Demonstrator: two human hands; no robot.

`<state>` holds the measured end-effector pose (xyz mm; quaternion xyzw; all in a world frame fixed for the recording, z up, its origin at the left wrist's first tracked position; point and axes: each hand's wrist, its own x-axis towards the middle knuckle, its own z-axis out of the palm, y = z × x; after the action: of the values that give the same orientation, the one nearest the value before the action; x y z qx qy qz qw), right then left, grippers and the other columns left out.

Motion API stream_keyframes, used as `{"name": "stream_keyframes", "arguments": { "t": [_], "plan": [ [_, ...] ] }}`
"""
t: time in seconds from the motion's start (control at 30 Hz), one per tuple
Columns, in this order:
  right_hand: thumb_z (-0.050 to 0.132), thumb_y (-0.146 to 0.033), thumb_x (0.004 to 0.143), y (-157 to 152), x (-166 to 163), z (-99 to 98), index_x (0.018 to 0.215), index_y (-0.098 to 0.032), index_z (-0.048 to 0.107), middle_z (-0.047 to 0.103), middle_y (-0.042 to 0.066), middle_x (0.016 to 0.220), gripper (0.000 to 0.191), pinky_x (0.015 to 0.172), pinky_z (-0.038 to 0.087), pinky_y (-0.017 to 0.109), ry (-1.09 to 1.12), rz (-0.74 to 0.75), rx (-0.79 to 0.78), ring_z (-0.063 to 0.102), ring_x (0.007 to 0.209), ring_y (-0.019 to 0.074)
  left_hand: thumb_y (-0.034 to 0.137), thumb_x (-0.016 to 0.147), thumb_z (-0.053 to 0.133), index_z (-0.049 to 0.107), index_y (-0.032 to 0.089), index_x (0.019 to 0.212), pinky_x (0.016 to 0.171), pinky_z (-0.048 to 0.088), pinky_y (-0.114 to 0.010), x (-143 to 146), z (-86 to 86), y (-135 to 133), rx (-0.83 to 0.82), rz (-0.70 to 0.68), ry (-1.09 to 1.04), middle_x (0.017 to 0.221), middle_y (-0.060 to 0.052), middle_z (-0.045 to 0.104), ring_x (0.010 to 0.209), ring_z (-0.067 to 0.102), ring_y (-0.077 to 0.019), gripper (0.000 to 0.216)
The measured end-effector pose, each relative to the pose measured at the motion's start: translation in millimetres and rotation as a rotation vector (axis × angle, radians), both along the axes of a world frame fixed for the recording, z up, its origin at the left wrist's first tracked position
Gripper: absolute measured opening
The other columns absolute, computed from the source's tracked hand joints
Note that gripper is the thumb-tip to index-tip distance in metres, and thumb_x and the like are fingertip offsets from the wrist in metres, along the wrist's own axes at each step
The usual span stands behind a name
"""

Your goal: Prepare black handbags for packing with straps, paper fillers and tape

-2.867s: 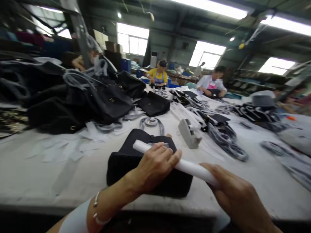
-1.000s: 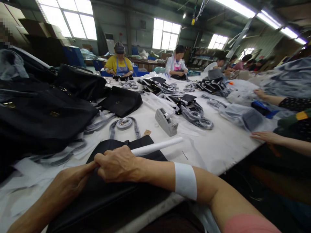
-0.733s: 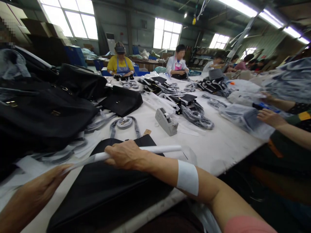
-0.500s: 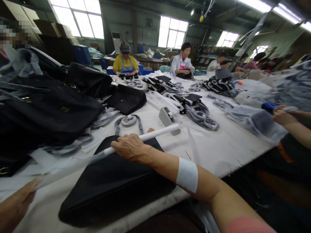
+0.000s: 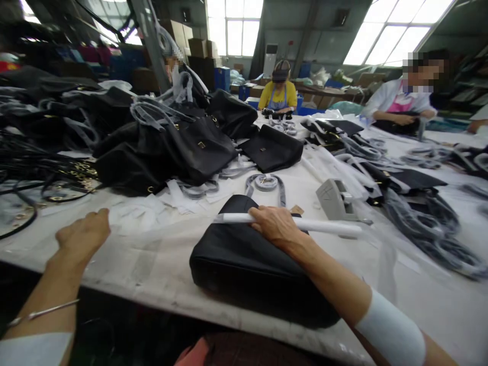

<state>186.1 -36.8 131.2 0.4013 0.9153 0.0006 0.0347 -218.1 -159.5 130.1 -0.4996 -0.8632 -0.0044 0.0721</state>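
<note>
My right hand (image 5: pixel 275 223) is wrapped round a long white roll (image 5: pixel 328 224), which looks like thin plastic film. It holds the roll level above a black handbag (image 5: pixel 251 269) lying on the table near its front edge. Off to the left, my left hand (image 5: pixel 84 233) is closed in a fist over the table. What its fingers hold, if anything, is hidden; a faint see-through sheet seems to run between it and the roll. A grey tape dispenser (image 5: pixel 333 206) stands just behind the roll. Behind the bag lies a coiled, wrapped strap (image 5: pixel 266 182).
Black handbags (image 5: pixel 202 147) are heaped at the back left, with loose straps and gold chains (image 5: pixel 82 170) beside them. White paper pieces (image 5: pixel 141 211) lie at centre left. Wrapped straps (image 5: pixel 430 234) cover the right side. Two co-workers (image 5: pixel 279 94) work across the table.
The view has turned left. The film strip that ran from the roll to my left hand no longer shows plainly. My left hand is now raised farther from the bag; my right still grips the roll.
</note>
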Motion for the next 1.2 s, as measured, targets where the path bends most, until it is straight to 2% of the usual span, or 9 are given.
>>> {"name": "stream_keyframes", "arguments": {
  "t": [0.07, 0.17, 0.27, 0.4, 0.63, 0.77, 0.9, 1.03, 1.2],
  "plan": [
    [0.052, -0.035, 0.092, -1.6, -1.7, 0.9, 0.105, -0.022, 0.056, 0.067, 0.007, 0.096, 0.018, 0.07, 0.045, 0.029, -0.015, -0.006, -0.008, 0.066, 0.088, 0.0235, 0.031, 0.096, 0.024, 0.055, 0.006, 0.119, 0.081, 0.049, -0.051, 27.2, 12.5, 13.8, 0.024, 0.007, 0.052, 0.11, -0.018, 0.064, 0.099, 0.062, -0.0356, 0.046],
    [0.052, -0.035, 0.092, -5.9, -7.4, 4.8, 0.106, -0.023, 0.056, 0.067, 0.005, 0.097, 0.018, 0.069, 0.043, 0.027, -0.006, 0.017, -0.016, 0.066, 0.088, 0.0228, 0.039, 0.097, 0.03, 0.048, 0.011, 0.129, 0.1, 0.041, -0.04, 88.0, 15.4, 42.1, 0.092, -0.528, -0.177, 0.124, -0.012, 0.06, 0.118, 0.053, -0.0267, 0.046],
    [0.051, -0.037, 0.093, -9.2, -10.2, 8.1, 0.107, -0.024, 0.056, 0.067, 0.005, 0.098, 0.02, 0.069, 0.043, 0.027, -0.001, 0.011, -0.022, 0.066, 0.089, 0.0226, 0.036, 0.094, 0.042, 0.06, 0.019, 0.116, 0.098, 0.042, -0.033, 141.3, -1.9, 69.1, 0.013, -0.907, -0.403, 0.116, -0.008, 0.065, 0.109, 0.058, -0.0216, 0.034],
    [0.05, -0.041, 0.094, -7.3, -3.9, 7.9, 0.11, -0.023, 0.057, 0.068, 0.008, 0.101, 0.026, 0.072, 0.044, 0.028, 0.004, -0.065, -0.054, 0.066, 0.09, 0.0228, 0.036, 0.094, 0.038, 0.064, 0.019, 0.096, 0.078, 0.046, -0.027, 169.7, -24.5, 85.9, -0.011, -0.85, -0.596, 0.091, -0.005, 0.068, 0.084, 0.063, -0.0183, 0.03],
    [0.064, -0.047, 0.084, 0.3, 62.7, 19.1, 0.119, -0.03, 0.062, 0.071, 0.003, 0.103, 0.039, 0.081, 0.047, 0.032, 0.186, -0.126, -0.246, 0.066, 0.094, 0.0241, 0.038, 0.092, 0.042, 0.067, 0.022, 0.1, 0.074, 0.045, -0.02, 146.7, -32.4, 78.2, 0.063, -0.79, -0.64, 0.089, 0.001, 0.07, 0.08, 0.064, -0.014, 0.03],
    [0.062, -0.049, 0.083, -14.8, 139.4, 16.4, 0.117, -0.032, 0.065, 0.07, 0.003, 0.111, 0.038, 0.087, 0.049, 0.033, 0.283, -0.296, -0.394, 0.065, 0.098, 0.0241, 0.035, 0.094, 0.039, 0.061, 0.026, 0.123, 0.087, 0.047, -0.023, 132.9, -35.8, 62.9, 0.062, -0.88, -0.556, 0.111, -0.002, 0.068, 0.096, 0.064, -0.0155, 0.037],
    [0.064, -0.054, 0.079, -46.3, 187.7, -9.2, 0.11, -0.03, 0.069, 0.069, 0.005, 0.115, 0.039, 0.088, 0.051, 0.034, 0.454, -0.417, -0.424, 0.063, 0.104, 0.0258, 0.02, 0.095, 0.034, 0.055, 0.037, 0.13, 0.088, 0.05, -0.024, 124.0, -38.8, 47.5, 0.024, -1.017, -0.404, 0.126, -0.002, 0.06, 0.102, 0.063, -0.0151, 0.044],
    [0.063, -0.056, 0.077, -70.7, 194.0, -38.1, 0.098, -0.023, 0.07, 0.07, 0.006, 0.097, 0.04, 0.076, 0.053, 0.032, 0.667, -0.574, -0.313, 0.066, 0.086, 0.0222, 0.006, 0.086, 0.039, 0.042, 0.034, 0.141, 0.11, 0.039, -0.04, 121.9, -33.7, 32.5, -0.003, -1.124, -0.353, 0.147, -0.004, 0.042, 0.131, 0.045, -0.0227, 0.061],
    [0.068, -0.059, 0.072, -74.3, 183.0, -49.3, 0.084, -0.023, 0.068, 0.066, 0.006, 0.086, 0.038, 0.069, 0.051, 0.031, 0.783, -0.61, -0.216, 0.062, 0.077, 0.0208, 0.015, 0.073, 0.058, 0.022, 0.03, 0.15, 0.115, 0.03, -0.043, 120.9, -13.3, 18.3, -0.202, -1.127, -0.379, 0.155, -0.003, 0.028, 0.14, 0.031, -0.0278, 0.086]
  ]
}}
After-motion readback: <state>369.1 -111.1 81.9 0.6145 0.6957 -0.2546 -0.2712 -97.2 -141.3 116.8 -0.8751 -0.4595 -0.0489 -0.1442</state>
